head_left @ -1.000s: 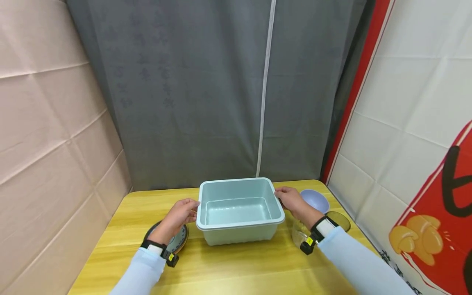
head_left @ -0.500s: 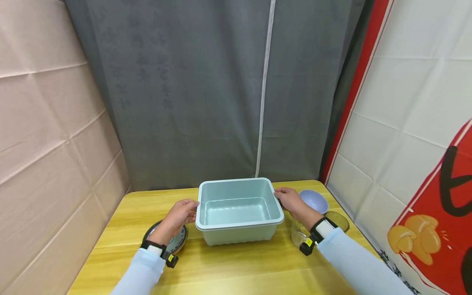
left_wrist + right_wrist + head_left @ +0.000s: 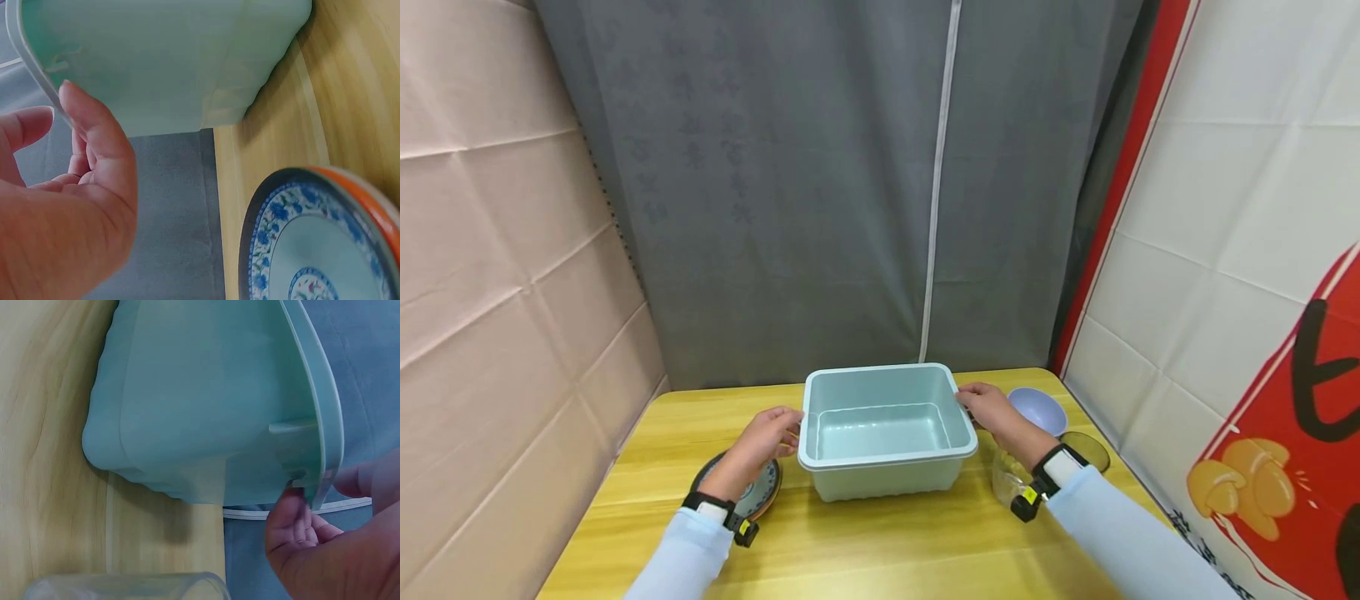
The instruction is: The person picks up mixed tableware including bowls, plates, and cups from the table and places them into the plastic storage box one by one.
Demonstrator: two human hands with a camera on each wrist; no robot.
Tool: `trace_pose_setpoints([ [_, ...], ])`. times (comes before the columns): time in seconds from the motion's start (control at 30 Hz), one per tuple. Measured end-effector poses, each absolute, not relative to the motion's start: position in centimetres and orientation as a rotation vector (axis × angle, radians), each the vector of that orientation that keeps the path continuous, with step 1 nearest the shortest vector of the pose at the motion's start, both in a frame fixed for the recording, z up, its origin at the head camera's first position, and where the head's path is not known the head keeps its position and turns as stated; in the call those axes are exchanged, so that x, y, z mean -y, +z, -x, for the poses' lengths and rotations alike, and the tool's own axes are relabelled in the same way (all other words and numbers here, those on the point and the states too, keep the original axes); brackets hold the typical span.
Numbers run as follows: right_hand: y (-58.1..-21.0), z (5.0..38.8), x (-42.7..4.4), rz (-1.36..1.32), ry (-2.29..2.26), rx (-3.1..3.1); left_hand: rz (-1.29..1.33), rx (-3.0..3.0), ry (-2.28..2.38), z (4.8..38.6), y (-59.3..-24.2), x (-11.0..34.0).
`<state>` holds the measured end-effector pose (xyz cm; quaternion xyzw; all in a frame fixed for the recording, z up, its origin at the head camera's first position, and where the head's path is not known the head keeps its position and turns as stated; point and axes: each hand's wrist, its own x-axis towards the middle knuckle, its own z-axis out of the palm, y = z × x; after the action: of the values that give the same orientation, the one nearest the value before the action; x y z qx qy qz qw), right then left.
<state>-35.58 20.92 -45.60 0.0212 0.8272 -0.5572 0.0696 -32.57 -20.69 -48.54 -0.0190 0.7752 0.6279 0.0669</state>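
A pale blue-green plastic basin (image 3: 887,482) sits on the wooden table, its open top facing up and nothing visible inside. My left hand (image 3: 766,435) holds its left rim; in the left wrist view the thumb and curled index finger of that hand (image 3: 94,181) lie on either side of the basin's edge (image 3: 162,69). On the opposite side, my right hand (image 3: 996,411) grips the right rim. Close up in the right wrist view, fingertips of the right hand (image 3: 331,556) reach under the basin's lip, with the thumb partly hidden behind it.
Stacked plates with a blue floral band (image 3: 312,250) lie under my left forearm. Near my right forearm are a clear container (image 3: 125,589), a purple bowl (image 3: 1037,408) and an olive translucent round piece (image 3: 1093,451). A grey curtain (image 3: 805,208) hangs behind the table (image 3: 865,554).
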Motion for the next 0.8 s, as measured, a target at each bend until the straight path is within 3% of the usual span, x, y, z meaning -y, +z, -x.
trace_pose_setpoints([
  [0.43, -44.0, 32.8, -22.8, 0.087, -1.323, -2.887, 0.102, -2.525, 1.783, 30.6, -47.0, 21.9],
  [0.8, -43.5, 28.1, -24.8, 0.156, -1.47, -3.02, 0.044, -2.602, 1.761, 26.5, -46.3, 22.9],
])
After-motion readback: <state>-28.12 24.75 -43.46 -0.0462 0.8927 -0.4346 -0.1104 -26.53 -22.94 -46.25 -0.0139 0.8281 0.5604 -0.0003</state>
